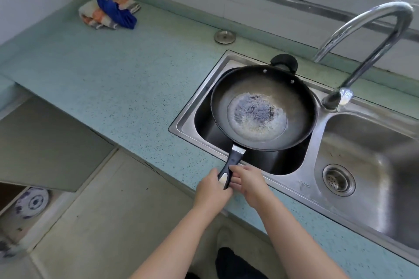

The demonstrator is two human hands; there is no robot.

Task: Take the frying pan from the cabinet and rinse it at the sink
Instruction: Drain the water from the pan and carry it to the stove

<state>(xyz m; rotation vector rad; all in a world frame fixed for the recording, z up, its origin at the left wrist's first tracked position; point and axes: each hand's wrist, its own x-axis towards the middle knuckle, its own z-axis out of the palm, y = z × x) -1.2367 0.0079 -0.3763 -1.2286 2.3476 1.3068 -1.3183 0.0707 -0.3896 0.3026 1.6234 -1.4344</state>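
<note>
head view: a person holds a frying pan (pixel 263 108) level over the left basin (pixel 195 102) of a steel double sink, above the rim and clear of the speckled green counter (pixel 113 75). the left hand (pixel 213 190) is clenched round the end of the black handle (pixel 233 161). the right hand (pixel 247 182) lies against the handle's other side, fingers fairly straight, touching it but not wrapped round it. the pan's centre shows a worn, glossy patch; whether that is water or bare metal cannot be told. the curved faucet (pixel 362 20) arches over the sink with its outlet near the pan's far right edge, and no stream shows. the right basin (pixel 374 165) is beside it. folded cloths (pixel 108 12) sit well apart at the back of the counter, and a cabinet door (pixel 45 142) hangs open at lower left with a blue-and-white plate (pixel 31 201) inside.

the pan is out and at the sink, so the rinse looks like the step at hand. the risks come from the hold: all the weight sits far out from one fist at the handle's tip, so added water could tip the pan and slop it over the counter, or twist it down onto the rim. the outlet is also off-centre, so a hard stream could strike the pan's sloped side and spray outward. a wet handle could slip in a one-handed hold.
</note>
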